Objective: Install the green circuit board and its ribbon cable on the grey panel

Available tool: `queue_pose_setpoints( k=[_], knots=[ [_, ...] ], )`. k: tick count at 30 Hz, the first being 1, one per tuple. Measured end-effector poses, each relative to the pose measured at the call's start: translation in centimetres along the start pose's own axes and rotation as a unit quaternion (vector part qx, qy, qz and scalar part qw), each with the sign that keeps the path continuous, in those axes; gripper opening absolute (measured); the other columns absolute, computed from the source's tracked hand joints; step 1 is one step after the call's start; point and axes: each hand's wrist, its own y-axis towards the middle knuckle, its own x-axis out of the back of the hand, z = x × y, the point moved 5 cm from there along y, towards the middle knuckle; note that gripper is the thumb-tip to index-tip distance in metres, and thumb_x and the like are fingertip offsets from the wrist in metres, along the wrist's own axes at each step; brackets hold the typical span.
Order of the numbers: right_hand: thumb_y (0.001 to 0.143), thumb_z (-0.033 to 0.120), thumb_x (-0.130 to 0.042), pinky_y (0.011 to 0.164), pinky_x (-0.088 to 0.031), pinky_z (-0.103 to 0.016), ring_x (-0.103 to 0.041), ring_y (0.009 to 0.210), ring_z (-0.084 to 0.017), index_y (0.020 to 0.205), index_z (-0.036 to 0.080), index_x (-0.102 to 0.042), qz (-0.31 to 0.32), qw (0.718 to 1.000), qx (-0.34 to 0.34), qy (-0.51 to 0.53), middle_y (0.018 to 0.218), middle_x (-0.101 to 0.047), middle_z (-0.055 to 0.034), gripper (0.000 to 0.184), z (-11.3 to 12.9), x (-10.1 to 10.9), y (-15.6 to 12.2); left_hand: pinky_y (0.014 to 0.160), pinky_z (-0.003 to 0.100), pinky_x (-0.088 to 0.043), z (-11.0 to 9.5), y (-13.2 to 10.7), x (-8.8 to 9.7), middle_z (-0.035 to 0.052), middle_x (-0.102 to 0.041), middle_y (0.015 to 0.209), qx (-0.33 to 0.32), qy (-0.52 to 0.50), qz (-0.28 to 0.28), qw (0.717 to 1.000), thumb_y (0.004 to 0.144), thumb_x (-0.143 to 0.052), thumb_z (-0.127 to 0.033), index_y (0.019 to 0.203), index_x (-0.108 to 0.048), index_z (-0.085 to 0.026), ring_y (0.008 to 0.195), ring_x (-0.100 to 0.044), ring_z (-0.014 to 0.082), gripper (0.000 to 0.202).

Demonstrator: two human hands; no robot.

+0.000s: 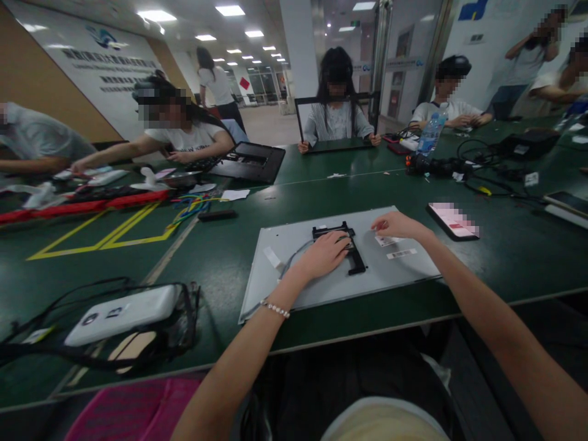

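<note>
A flat grey panel (316,288), which looks like the back of a display panel, lies on the table in front of me. On it sits a black plastic bracket (356,262) with a grey cable (290,260) running off to the left. My left hand (324,252) is over the bracket, its curled fingers gripping the middle part and covering some of it. Just above the panel's right half is my right hand (397,225), thumb and fingers pinched together near a white label (386,241). Whatever may be between those fingertips is too small to make out. A barcode sticker (401,253) is stuck nearby.
A phone (452,220) lies right of the panel. To the left are a white power bank (124,313) with straps, a black bar (217,215) and coloured wires (193,208). Across the table a person holds up a black frame (340,147); a water bottle (432,131) stands nearby.
</note>
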Motion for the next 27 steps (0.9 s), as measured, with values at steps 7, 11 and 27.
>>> queue_pose_setpoints(
  k=[7,11,27],
  knots=[
    [0.071,0.025,-0.068,0.081,-0.049,-0.03,-0.065,0.09,-0.021,0.104,0.019,-0.07,0.053,0.998,-0.023,-0.017,0.099,-0.071,-0.0063,0.033,-1.9,1.5,-0.9,0.106,0.038,-0.035,0.0,0.1,0.0,0.0105,-0.051,0.132,0.0,-0.003,0.009,1.0,0.098,-0.034,-0.029,0.126,-0.05,-0.016,0.123,-0.047,0.0209,0.034],
    [0.068,0.021,-0.068,0.074,-0.049,-0.027,-0.065,0.086,-0.019,0.105,0.019,-0.068,0.082,0.996,-0.022,-0.007,0.099,-0.07,-0.006,0.037,-1.6,1.3,-1.1,0.106,0.038,-0.035,0.0,0.1,0.1,0.0104,-0.052,0.131,0.004,-0.008,0.008,1.0,0.098,-0.034,-0.029,0.126,-0.05,-0.016,0.123,-0.047,0.0205,0.035],
    [0.068,0.016,-0.065,0.074,-0.048,-0.028,-0.066,0.082,-0.02,0.088,0.017,-0.073,0.079,0.997,-0.015,-0.02,0.088,-0.072,-0.0056,0.021,-1.4,1.3,-1.1,0.104,0.036,-0.036,-0.1,0.1,0.0,0.0112,-0.053,0.129,0.006,-0.021,0.017,1.0,0.098,-0.034,-0.028,0.127,-0.05,-0.015,0.12,-0.049,0.0198,0.035]
  ],
)
